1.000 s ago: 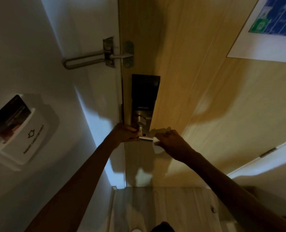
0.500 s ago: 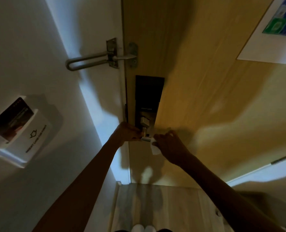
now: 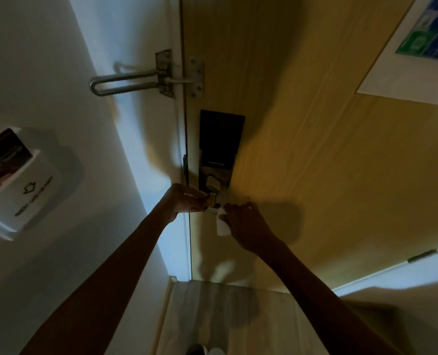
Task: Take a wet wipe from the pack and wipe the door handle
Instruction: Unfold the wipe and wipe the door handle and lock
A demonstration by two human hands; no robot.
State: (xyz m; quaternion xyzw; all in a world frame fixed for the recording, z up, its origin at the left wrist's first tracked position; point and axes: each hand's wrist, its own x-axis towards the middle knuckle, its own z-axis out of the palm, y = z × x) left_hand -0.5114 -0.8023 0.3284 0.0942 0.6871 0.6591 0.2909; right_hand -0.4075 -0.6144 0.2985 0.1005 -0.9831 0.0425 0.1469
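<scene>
A metal door handle (image 3: 212, 204) juts out below a black electronic lock plate (image 3: 220, 139) on the wooden door (image 3: 315, 162). My left hand (image 3: 184, 199) grips the handle's left end near the door edge. My right hand (image 3: 246, 224) pinches a white wet wipe (image 3: 222, 224), pressed against the handle's right end, with the wipe's lower part hanging down. The wipe pack is not in view.
A metal swing-bar door guard (image 3: 135, 79) spans the frame and door above the lock. A white key-card holder (image 3: 25, 190) with a dark card is on the left wall. A notice sheet (image 3: 417, 52) hangs on the door at upper right. Wood floor (image 3: 225, 316) lies below.
My right hand has slid the wipe a little left along the handle, towards my left hand. The view has shifted slightly; my left hand stays on the handle.
</scene>
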